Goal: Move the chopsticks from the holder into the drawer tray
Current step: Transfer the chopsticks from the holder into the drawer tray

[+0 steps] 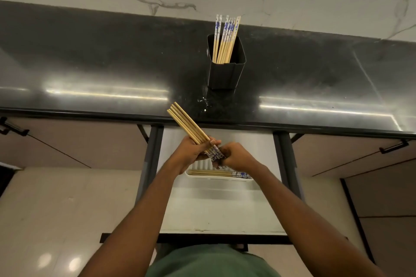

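Left hand (191, 149) wraps a bundle of chopsticks (188, 125) above the open drawer; right hand (236, 156) pinches its patterned ends. White tray (198, 175) already holds several. More stand in the black holder (226, 74). Judged partway done.

Holder (225, 69) on counter (90, 63), behind drawer (216, 209).

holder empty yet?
No. The black holder stands upright on the counter, with a cluster of chopsticks sticking out of its open top.
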